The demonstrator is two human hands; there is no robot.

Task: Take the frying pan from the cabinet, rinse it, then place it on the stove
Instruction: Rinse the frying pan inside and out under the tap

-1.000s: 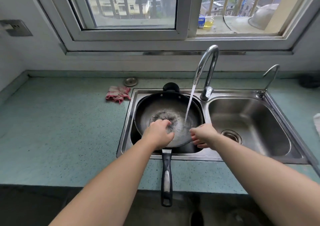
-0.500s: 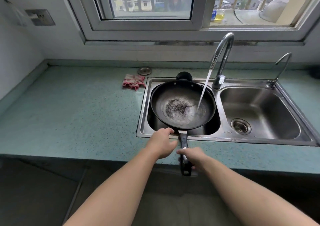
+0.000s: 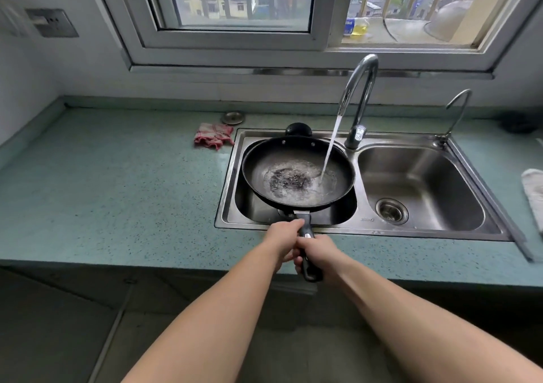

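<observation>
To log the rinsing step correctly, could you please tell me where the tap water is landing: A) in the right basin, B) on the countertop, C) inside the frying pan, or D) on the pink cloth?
C: the stream from the faucet falls into the frying pan, which the left hand and right hand hold by its handle over the left basin.

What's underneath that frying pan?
The left sink basin: a dark strip of it shows along the near edge of the frying pan. The basin's floor and drain are hidden by the pan.
</observation>
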